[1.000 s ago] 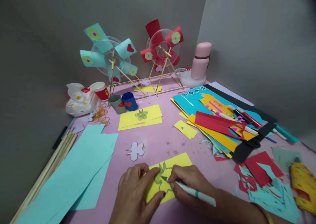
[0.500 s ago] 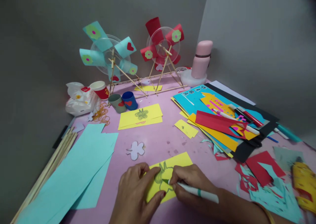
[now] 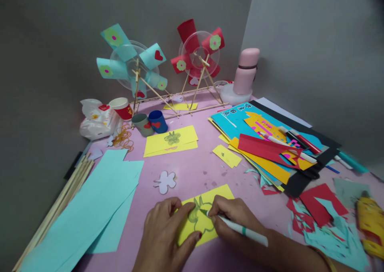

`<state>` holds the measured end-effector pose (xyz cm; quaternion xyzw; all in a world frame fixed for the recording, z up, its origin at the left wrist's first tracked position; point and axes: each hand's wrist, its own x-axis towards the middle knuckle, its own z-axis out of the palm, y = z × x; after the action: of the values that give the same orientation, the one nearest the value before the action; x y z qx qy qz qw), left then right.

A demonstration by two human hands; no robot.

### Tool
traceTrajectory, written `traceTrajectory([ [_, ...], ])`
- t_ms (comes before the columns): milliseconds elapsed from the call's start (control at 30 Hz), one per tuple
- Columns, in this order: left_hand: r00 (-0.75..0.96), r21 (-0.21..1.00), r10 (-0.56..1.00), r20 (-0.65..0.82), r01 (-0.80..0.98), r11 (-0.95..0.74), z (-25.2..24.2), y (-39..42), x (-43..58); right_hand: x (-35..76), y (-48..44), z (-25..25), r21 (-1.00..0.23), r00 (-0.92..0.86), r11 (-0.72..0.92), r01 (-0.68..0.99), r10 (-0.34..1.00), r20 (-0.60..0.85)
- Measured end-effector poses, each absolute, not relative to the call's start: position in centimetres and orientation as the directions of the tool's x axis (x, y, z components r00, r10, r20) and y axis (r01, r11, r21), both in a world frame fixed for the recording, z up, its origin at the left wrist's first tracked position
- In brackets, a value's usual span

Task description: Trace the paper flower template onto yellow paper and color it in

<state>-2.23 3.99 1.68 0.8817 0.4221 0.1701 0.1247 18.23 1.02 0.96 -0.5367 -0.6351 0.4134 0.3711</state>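
Inking a green butterfly drawing [image 3: 203, 221] on a yellow rectangular paper sheet [image 3: 221, 193], bottom centre of the frame, seemingly about half done.
The left hand [image 3: 165, 228], its grip released, presses the sheet's left side, where the wing carries inner curves; the right wing looks mostly bare outline; the right hand [image 3: 237, 217] grasps a white, green-banded felt-tip marker [image 3: 249, 235], tip at that wing.
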Motion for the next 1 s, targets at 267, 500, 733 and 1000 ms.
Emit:
traceTrajectory([
  [267,0.568,0.373,0.794,0.218,0.703,-0.605,1.3,3.8,-2.2,18.4,1.1,1.1,-0.912,-0.217,0.165,0.376,0.972,0.087],
  [500,0.590,0.338,0.776,0.222,0.700,-0.629,1.4,4.0,-2.4,18.6,0.9,1.2,-0.913,-0.271,0.229,0.338,0.953,0.138],
  [733,0.595,0.337,0.770,0.230,0.694,-0.637,1.4,4.0,-2.3,18.7,1.0,1.1,-0.924,-0.268,0.212,0.317,0.955,0.127],
  [1000,0.581,0.361,0.783,0.223,0.697,-0.620,1.3,3.9,-2.3,18.5,1.1,2.2,-0.924,-0.211,0.074,0.376,0.977,-0.008],
])
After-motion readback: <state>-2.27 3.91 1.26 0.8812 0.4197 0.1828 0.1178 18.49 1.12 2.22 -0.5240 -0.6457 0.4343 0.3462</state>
